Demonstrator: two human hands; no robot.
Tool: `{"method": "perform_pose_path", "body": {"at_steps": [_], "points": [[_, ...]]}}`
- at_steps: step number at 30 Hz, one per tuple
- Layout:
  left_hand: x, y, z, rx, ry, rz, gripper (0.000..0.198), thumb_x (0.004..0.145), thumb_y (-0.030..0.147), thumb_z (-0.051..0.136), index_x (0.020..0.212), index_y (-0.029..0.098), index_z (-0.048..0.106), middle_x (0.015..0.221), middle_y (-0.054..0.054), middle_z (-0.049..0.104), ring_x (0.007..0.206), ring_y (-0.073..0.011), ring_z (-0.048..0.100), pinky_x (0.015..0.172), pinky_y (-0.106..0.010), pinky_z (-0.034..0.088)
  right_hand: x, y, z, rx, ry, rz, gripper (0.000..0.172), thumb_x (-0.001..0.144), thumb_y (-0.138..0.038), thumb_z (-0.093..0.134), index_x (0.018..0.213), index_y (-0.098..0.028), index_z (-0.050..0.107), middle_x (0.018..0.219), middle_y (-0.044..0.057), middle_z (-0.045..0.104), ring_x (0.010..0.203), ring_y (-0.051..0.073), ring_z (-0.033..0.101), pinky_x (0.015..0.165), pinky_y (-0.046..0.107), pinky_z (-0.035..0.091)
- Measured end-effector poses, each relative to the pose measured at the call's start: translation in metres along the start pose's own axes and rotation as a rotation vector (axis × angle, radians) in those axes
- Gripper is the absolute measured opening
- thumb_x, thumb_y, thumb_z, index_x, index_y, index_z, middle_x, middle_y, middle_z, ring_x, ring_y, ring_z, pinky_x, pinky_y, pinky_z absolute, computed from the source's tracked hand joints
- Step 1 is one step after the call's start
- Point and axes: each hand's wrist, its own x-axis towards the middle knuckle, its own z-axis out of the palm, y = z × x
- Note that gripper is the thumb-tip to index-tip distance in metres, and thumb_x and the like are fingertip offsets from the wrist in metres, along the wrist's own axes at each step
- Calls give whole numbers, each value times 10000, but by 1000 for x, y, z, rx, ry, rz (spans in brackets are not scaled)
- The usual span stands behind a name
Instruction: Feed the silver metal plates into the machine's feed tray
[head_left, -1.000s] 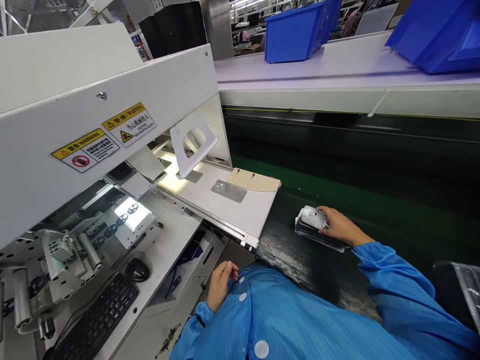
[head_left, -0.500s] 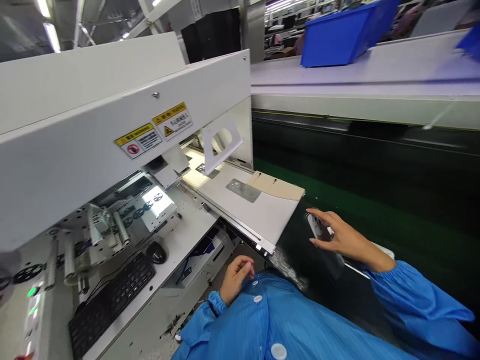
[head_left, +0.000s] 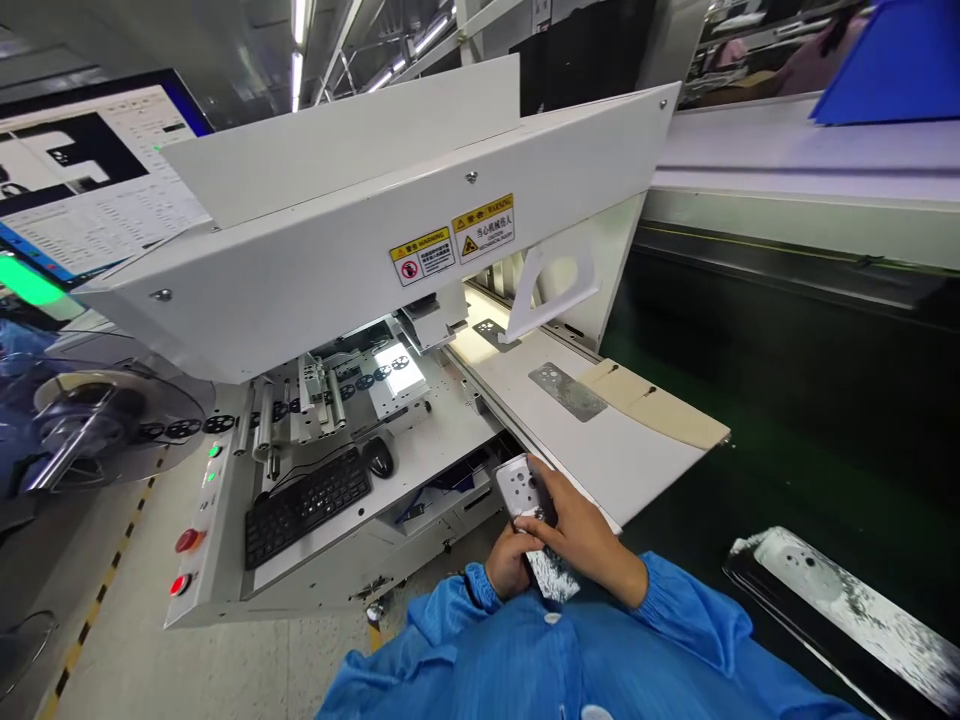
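Between my two hands, in front of my blue smock, is a phone back cover (head_left: 517,484) with round camera holes and a mottled black-and-white face. My right hand (head_left: 585,532) grips it along its right side, thumb across the face. My left hand (head_left: 510,562) is closed at its lower left edge, the fingertips partly hidden. A similar grey cover (head_left: 568,391) lies flat on the white conveyor belt (head_left: 592,450), against a beige guide plate (head_left: 660,400). Another cover (head_left: 491,330) lies farther in, under the machine's light.
A white machine housing (head_left: 360,250) with warning labels overhangs the belt. On its ledge are a keyboard (head_left: 307,505) and mouse (head_left: 378,457). Red buttons (head_left: 187,540) sit at the left. Another mottled cover (head_left: 847,600) lies on the dark green surface at right.
My right hand has brought a cover from the dark surface on the right to in front of my body. My left hand has joined it there. The view has swung left.
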Motion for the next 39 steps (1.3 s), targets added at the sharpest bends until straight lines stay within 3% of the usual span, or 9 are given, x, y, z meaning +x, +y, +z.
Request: {"method": "perform_pose_path", "body": {"at_steps": [3, 7, 12, 17, 22, 27, 39], "points": [[-1, 6, -4, -15, 76, 24, 136, 475, 193, 600, 574, 113, 647, 551, -69, 635, 753, -293, 639, 821, -405, 449, -4, 13, 10, 165, 50, -52, 688, 835, -482, 515, 1432, -257, 257, 1313, 122, 505, 1181, 276, 505, 958, 466, 434], [-1, 18, -10, -89, 45, 76, 297, 544, 266, 574, 758, 96, 692, 744, -114, 705, 861, -299, 643, 876, -396, 437, -14, 28, 20, 267, 96, 63, 604, 821, -543, 500, 1331, -240, 389, 1229, 120, 565, 1130, 268, 541, 917, 454, 469], [-8, 26, -22, -110, 63, 114, 413, 592, 298, 618, 916, 54, 695, 864, -172, 720, 986, -343, 624, 932, -439, 411, -24, 42, 31, 405, -137, 221, 608, 765, -677, 451, 1147, -206, 490, 796, 37, 660, 754, 212, 648, 706, 372, 532], [-14, 22, -28, -99, 155, 177, 374, 537, 309, 739, 830, 80, 706, 820, -163, 722, 986, -385, 622, 909, -473, 432, -23, 34, 30, 459, -248, 238, 555, 711, -687, 500, 1005, -216, 531, 924, 72, 693, 843, 236, 650, 728, 345, 525], [-15, 18, -34, -80, 263, 240, 467, 468, 297, 825, 893, 144, 705, 798, -104, 726, 899, -368, 651, 845, -472, 464, -23, 25, 26, 309, -272, 232, 484, 693, -678, 503, 838, -225, 590, 774, 30, 685, 733, 229, 636, 665, 333, 505], [-18, 15, -41, -69, 238, 298, 475, 494, 334, 827, 927, 186, 700, 857, -87, 736, 909, -349, 655, 874, -472, 459, -23, 27, 27, 309, -227, 234, 480, 667, -700, 503, 632, -225, 561, 623, 11, 614, 650, 209, 590, 613, 311, 476], [-29, 21, -43, -40, 300, 257, 414, 521, 363, 809, 875, 165, 724, 873, -123, 733, 955, -391, 634, 873, -488, 442, -25, 44, 25, 497, -196, 363, 463, 603, -652, 618, 537, -219, 469, 480, -30, 502, 506, 153, 501, 519, 280, 406]]}}
